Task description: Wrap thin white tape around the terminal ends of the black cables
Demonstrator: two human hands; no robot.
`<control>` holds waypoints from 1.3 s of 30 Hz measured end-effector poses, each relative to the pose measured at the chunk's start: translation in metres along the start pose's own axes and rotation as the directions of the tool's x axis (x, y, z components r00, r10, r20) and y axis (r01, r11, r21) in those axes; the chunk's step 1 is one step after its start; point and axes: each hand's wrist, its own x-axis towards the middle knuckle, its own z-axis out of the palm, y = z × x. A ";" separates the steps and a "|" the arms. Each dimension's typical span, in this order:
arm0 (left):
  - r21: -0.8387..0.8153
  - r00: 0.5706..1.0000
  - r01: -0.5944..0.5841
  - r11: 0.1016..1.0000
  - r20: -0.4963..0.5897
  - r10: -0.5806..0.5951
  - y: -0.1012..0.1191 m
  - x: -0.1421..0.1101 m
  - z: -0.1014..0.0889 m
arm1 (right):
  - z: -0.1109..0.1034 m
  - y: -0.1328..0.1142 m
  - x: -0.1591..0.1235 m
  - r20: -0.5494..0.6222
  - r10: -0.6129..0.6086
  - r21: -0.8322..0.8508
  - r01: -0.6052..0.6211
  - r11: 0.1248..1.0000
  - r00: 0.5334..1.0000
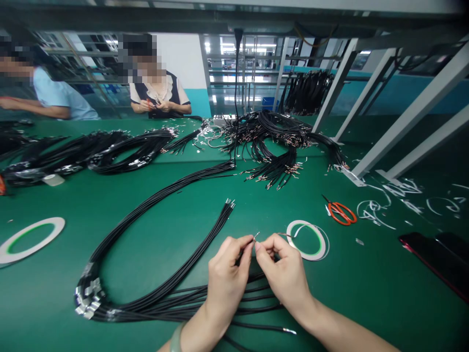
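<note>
Low in the frame, the left hand (227, 278) and right hand (282, 276) pinch a stripped black wire tip (255, 236) above a looped cable bundle (154, 298).

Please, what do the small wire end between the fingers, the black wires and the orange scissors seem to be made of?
The small wire end looks like bright bare metal, too small to tell which. The black wires seem plastic-sheathed, softly shiny. The orange scissors seem to have glossy plastic handles and grey steel blades.

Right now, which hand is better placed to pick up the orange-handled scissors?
Likely the right hand: it sits nearer the orange-handled scissors than the left hand does. Both pinch a thin wire end, so either must release it first.
</note>
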 end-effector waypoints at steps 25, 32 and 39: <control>-0.062 0.998 0.063 0.996 0.014 -0.062 0.002 0.002 -0.002 | 0.000 0.003 0.000 -0.007 -0.005 -0.034 0.005 0.999 1.000; -0.438 0.802 0.589 0.679 0.211 -0.560 0.003 0.011 -0.004 | -0.006 -0.002 0.009 0.109 -0.015 -0.075 0.023 0.997 0.994; -0.618 0.685 0.679 0.396 0.340 -0.645 0.010 0.018 -0.015 | -0.014 -0.009 0.020 0.261 -0.078 -0.133 0.116 0.984 0.962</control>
